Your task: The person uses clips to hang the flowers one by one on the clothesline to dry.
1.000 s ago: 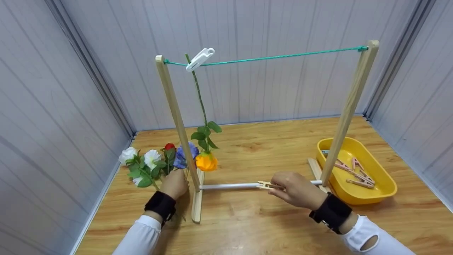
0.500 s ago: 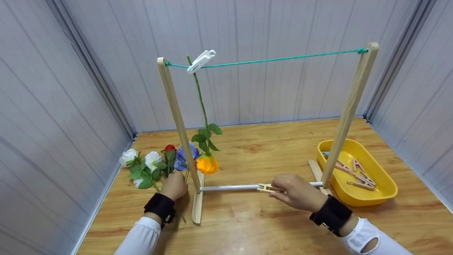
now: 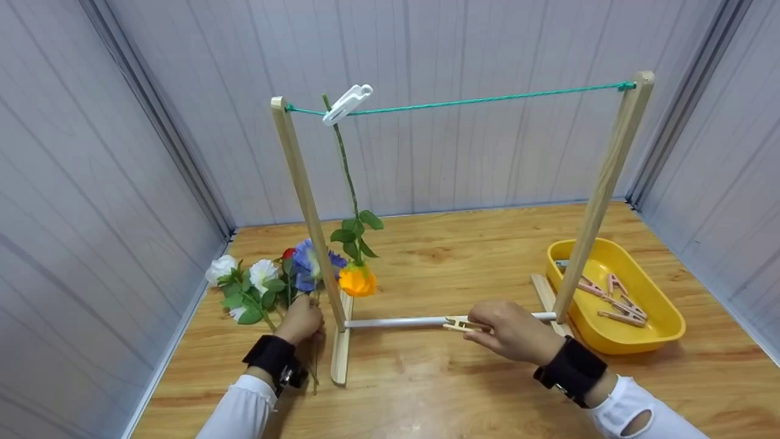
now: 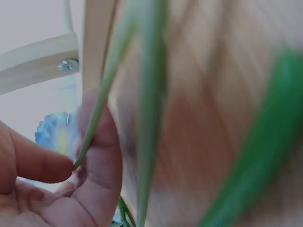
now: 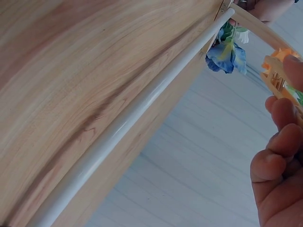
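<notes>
**Stem in the left hand, clothespin in the right**

The person's left hand [image 3: 301,320] pinched a thin green stem [image 4: 102,99] between thumb and finger, low over the tabletop [image 3: 426,390] and just outside the left post [image 3: 298,177] of a wooden rack. The blue flower [image 3: 308,266] lay directly beyond that hand, partly hidden behind the post; stems ran down from its side to the fingers, and thin ends stuck out below the hand. Whether the pinched stem was the blue flower's own could not be told for certain. White flowers [image 3: 263,274] lay to the left of the blue bloom, with a red flower [image 3: 288,252] showing between them.

The right hand [image 3: 512,329] gripped a pale yellow clothespin [image 3: 457,324] by its rear end, fingers bent, with the tip pointing towards the left post. In the head view the clothespin overlapped the rack's white rod [image 3: 390,322]; the right wrist view showed it apart from the rod. Blue flower and clothespin were well apart, the post between them.

Near the left post, an orange flower [image 3: 357,280] hung head down from the green cord [image 3: 463,103], held by a white peg [image 3: 348,105]. Right of the right hand stood a yellow basin [image 3: 634,347] with pink pegs [image 3: 627,314] in it.
</notes>
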Available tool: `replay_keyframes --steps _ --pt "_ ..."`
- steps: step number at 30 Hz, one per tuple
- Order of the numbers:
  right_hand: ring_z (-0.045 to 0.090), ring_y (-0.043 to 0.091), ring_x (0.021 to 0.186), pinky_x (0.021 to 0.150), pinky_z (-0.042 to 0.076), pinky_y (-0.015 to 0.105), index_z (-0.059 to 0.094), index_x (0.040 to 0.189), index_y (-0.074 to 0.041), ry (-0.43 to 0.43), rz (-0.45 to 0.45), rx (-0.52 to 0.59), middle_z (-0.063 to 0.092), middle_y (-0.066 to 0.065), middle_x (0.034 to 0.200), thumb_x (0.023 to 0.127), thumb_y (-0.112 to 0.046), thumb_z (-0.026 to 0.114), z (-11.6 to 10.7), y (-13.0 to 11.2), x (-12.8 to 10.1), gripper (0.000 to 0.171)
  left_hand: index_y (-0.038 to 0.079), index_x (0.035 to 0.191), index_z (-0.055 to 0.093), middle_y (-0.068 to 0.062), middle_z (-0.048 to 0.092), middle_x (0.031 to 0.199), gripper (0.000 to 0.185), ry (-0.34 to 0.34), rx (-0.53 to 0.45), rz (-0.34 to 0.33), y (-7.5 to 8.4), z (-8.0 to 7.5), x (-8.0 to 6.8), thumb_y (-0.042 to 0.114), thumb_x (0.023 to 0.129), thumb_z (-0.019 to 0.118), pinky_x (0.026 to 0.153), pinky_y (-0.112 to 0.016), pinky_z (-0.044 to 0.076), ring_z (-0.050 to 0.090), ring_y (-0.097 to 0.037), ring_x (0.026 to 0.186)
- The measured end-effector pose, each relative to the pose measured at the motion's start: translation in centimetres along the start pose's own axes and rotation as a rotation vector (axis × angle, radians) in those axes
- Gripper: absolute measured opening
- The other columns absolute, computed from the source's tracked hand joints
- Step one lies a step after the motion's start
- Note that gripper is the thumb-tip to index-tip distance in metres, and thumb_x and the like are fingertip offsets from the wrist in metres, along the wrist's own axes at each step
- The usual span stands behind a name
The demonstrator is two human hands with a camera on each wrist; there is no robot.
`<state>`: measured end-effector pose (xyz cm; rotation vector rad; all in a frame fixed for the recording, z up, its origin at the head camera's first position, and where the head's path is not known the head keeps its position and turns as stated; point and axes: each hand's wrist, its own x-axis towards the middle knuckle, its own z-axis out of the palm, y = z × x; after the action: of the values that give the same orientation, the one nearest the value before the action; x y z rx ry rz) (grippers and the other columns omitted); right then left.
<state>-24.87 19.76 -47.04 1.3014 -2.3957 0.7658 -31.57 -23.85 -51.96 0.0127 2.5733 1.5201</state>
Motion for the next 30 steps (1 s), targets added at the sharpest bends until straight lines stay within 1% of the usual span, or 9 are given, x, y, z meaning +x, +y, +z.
replay_keyframes --steps 2,5,7,11,14,19,23,27,30 --pt "0.038 -0.003 0.068 0.058 0.034 0.015 0.065 0.091 -0.01 -0.001 0.002 0.004 0.054 -0.003 0.073 0.096 -0.009 0.082 0.0 0.0 0.0 0.019 -0.013 0.103 0.05 -0.009 0.051 0.073 0.017 0.05 -0.057 -0.019 1.4 0.2 -1.1 -0.007 0.096 0.036 0.054 -0.024 0.043 0.047 -0.014 0.058" --pt "0.039 -0.003 0.068 0.058 0.035 0.016 0.065 0.09 -0.01 -0.008 0.017 0.005 0.055 -0.003 0.074 0.096 -0.009 0.083 0.1 0.1 0.0 0.018 -0.017 0.113 0.051 -0.019 0.055 0.095 0.026 0.126 -0.101 -0.018 2.0 0.3 -1.6 -0.005 0.1 0.033 0.061 -0.024 0.037 0.041 -0.015 0.068" --pt "0.04 -0.003 0.068 0.058 0.037 0.017 0.065 0.091 -0.01 -0.016 0.032 0.003 0.056 -0.003 0.074 0.096 -0.01 0.083 0.1 0.1 0.0 0.018 -0.022 0.132 0.05 -0.021 0.056 0.106 0.039 0.173 -0.159 -0.031 2.2 0.4 -1.8 -0.004 0.102 0.033 0.062 -0.023 0.037 0.041 -0.013 0.069" --pt "0.041 -0.002 0.067 0.058 0.038 0.017 0.066 0.092 -0.01 -0.032 0.059 -0.001 0.058 -0.003 0.075 0.096 -0.012 0.083 0.1 0.1 0.0 0.017 -0.02 0.142 0.046 -0.01 0.05 0.094 0.042 0.206 -0.35 -0.054 2.4 0.3 -1.9 -0.002 0.106 0.031 0.054 -0.022 0.033 0.033 -0.007 0.056" --pt "0.042 -0.001 0.067 0.058 0.039 0.018 0.067 0.093 -0.01 -0.043 0.075 0.003 0.059 -0.004 0.076 0.096 -0.012 0.083 0.0 0.0 0.0 0.017 -0.017 0.147 0.042 -0.005 0.049 0.094 0.041 0.222 -0.462 -0.047 2.8 0.2 -2.1 -0.001 0.111 0.03 0.055 -0.022 0.034 0.037 -0.007 0.059" --pt "0.043 -0.001 0.067 0.058 0.039 0.019 0.067 0.093 -0.01 -0.059 0.101 0.011 0.06 -0.004 0.077 0.097 -0.012 0.082 0.0 0.0 0.0 0.016 -0.011 0.157 0.029 -0.009 0.051 0.108 0.044 0.244 -0.473 0.009 3.5 0.0 -2.9 0.005 0.117 0.024 0.064 -0.023 0.04 0.043 -0.01 0.075" --pt "0.043 -0.001 0.068 0.059 0.04 0.019 0.067 0.093 -0.01 -0.052 0.096 0.007 0.06 -0.004 0.077 0.097 -0.012 0.082 0.2 0.0 -0.1 0.016 -0.004 0.152 0.024 -0.011 0.048 0.111 0.036 0.261 -0.484 0.051 3.9 0.0 -3.7 0.005 0.117 0.021 0.067 -0.026 0.041 0.043 -0.013 0.077" --pt "0.041 -0.002 0.068 0.059 0.038 0.018 0.066 0.093 -0.01 -0.031 0.075 -0.005 0.058 -0.003 0.076 0.097 -0.013 0.083 0.3 0.1 -0.2 0.018 0.0 0.135 0.037 -0.009 0.051 0.107 0.023 0.296 -0.488 0.07 4.3 -0.1 -4.3 0.001 0.116 0.024 0.067 -0.024 0.048 0.048 -0.014 0.076" --pt "0.04 -0.002 0.067 0.058 0.037 0.018 0.065 0.092 -0.01 -0.019 0.068 -0.009 0.056 -0.003 0.075 0.097 -0.014 0.082 0.3 0.1 -0.3 0.019 -0.002 0.13 0.046 -0.006 0.056 0.104 0.023 0.313 -0.502 0.082 4.8 -0.3 -4.8 -0.001 0.115 0.028 0.068 -0.024 0.054 0.055 -0.013 0.076"
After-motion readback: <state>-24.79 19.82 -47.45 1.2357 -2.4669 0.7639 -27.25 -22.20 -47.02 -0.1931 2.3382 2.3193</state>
